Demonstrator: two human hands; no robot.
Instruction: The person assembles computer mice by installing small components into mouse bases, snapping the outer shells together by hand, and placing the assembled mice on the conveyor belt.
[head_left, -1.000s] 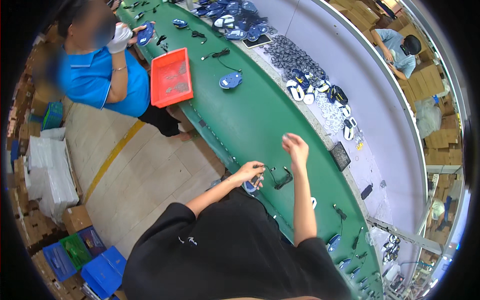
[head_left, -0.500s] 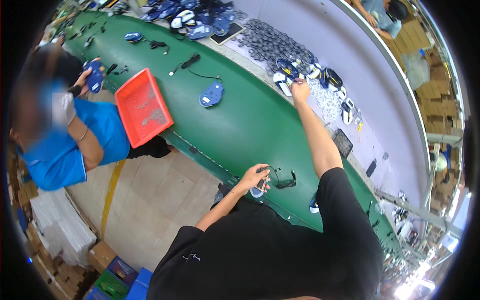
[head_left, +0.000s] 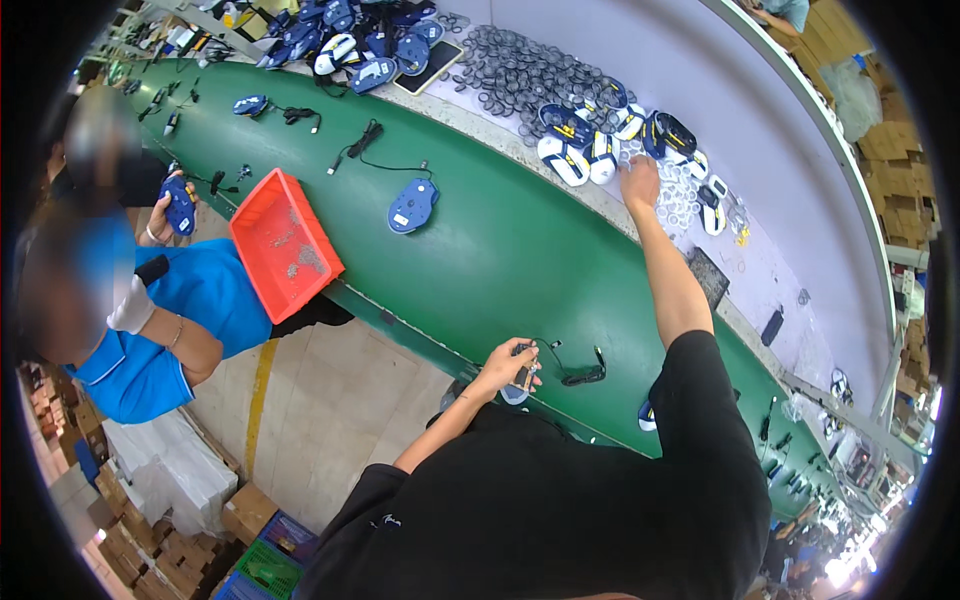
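The green table (head_left: 500, 260) carries blue shells (head_left: 413, 207) and black cables (head_left: 370, 135); on the pale shelf (head_left: 775, 265) lie grey rings (head_left: 530, 75) and white rings (head_left: 680, 200).

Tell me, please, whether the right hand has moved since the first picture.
Yes: the right hand went forward, from over the green surface to the white rings.

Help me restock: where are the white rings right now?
In the head view, the white rings lie upper right on the pale ledge, by the person's right hand, with white-and-navy shells beside them.
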